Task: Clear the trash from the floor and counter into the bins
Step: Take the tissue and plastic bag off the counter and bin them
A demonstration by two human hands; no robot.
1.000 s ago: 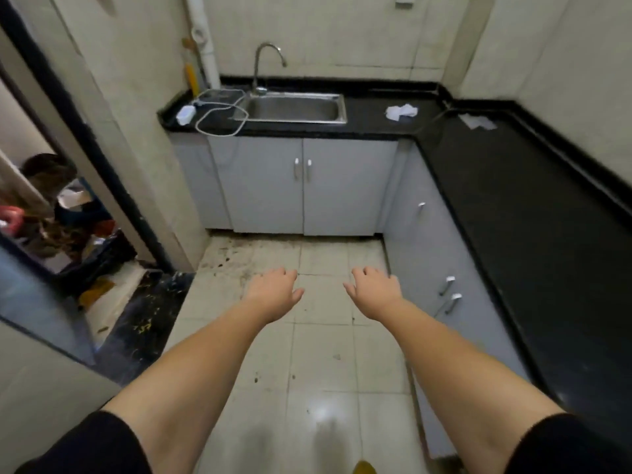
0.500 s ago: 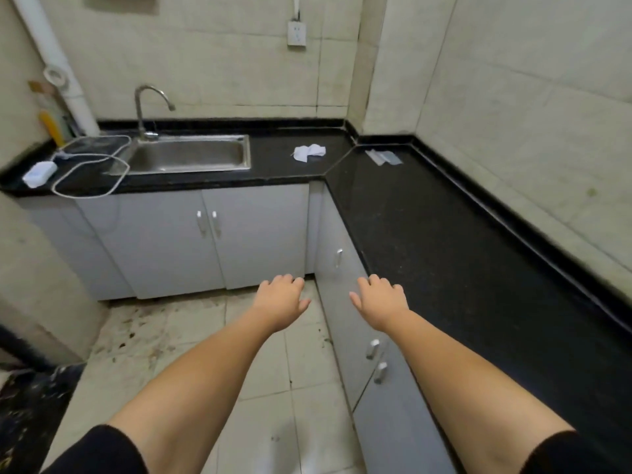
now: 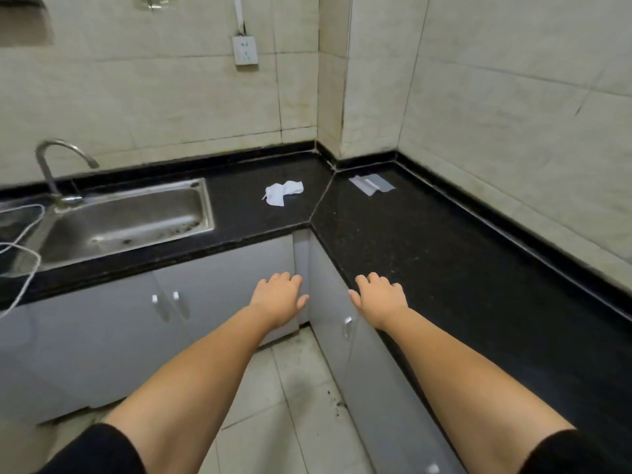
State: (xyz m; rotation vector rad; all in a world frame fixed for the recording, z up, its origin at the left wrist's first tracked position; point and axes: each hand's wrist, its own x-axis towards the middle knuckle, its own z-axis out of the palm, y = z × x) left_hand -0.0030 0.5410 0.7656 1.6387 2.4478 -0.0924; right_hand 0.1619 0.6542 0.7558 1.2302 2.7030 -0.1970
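A crumpled white tissue [image 3: 283, 193] lies on the black counter [image 3: 427, 254], just left of the corner seam. A flat grey wrapper [image 3: 371, 184] lies in the far corner near the wall. My left hand [image 3: 278, 297] is stretched out palm down in front of the grey cabinet doors, empty, fingers slightly apart. My right hand [image 3: 379, 297] hovers palm down over the counter's front edge, also empty. Both hands are well short of the tissue and the wrapper. No bin is in view.
A steel sink [image 3: 126, 220] with a curved tap [image 3: 54, 165] sits at the left, and a white cord [image 3: 24, 258] loops over the counter beside it. Grey cabinets [image 3: 205, 302] stand under the counter. A wall socket [image 3: 245, 50] hangs above. The tiled floor [image 3: 290, 405] is stained.
My view has swung right and up, and closer to the counter corner. The doorway at the left has left the view. Both hands stay stretched out and empty.
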